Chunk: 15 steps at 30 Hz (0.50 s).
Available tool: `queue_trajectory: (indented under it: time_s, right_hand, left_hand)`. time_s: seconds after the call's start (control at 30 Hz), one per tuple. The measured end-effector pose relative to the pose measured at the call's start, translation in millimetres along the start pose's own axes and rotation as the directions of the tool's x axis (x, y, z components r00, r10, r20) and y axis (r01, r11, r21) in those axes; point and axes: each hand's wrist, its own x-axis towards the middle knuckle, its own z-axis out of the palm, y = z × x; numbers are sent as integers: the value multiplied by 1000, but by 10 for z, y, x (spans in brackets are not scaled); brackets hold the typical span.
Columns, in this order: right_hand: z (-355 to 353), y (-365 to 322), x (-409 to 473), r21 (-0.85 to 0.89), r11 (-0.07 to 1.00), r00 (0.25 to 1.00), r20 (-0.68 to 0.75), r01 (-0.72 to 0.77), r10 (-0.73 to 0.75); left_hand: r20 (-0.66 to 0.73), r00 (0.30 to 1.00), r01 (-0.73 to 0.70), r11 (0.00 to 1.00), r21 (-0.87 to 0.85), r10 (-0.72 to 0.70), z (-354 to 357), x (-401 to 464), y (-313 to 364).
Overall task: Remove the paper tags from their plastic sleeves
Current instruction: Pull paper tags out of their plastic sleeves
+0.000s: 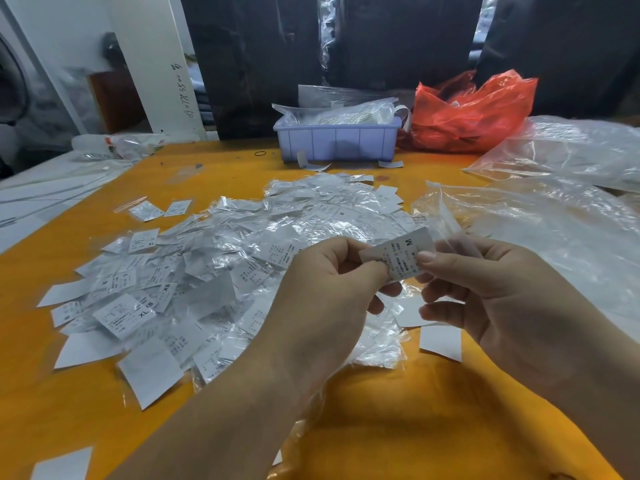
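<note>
A white paper tag (401,252) printed with "M" is held above the table between both hands. My left hand (322,289) pinches its left end between thumb and forefinger. My right hand (485,289) pinches the right end, where a clear plastic sleeve (450,225) sticks up behind the tag. A broad pile of sleeved and loose tags (214,271) covers the orange table (398,410) beneath and to the left of my hands.
A lilac plastic bin (337,140) with bags in it stands at the back centre, a red plastic bag (474,112) to its right. Large clear plastic bags (554,202) lie at the right. White sheets (45,192) lie at the left edge.
</note>
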Motion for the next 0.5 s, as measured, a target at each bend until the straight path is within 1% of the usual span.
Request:
queue_trajectory:
  time_s: [0.2,0.33,0.43,0.5]
  right_hand:
    - [-1,-9,-12,-9,1000,998,66,14,-14]
    - [-6,0,8,-7,999,998,49,35,-35]
    - [-22,8,11,-14,999,998,40,45,-44]
    - [-22,8,4,-51,996,997,27,76,-75]
  left_hand:
    - [-46,999,4,1000,18,-3,-14,0,-3]
    - [-76,997,20,1000,22,-18,-17,14,-8]
    - [-77,997,17,1000,15,-16,-25,19,-15]
    - [-62,998,17,1000,6,-17,-33,19,-13]
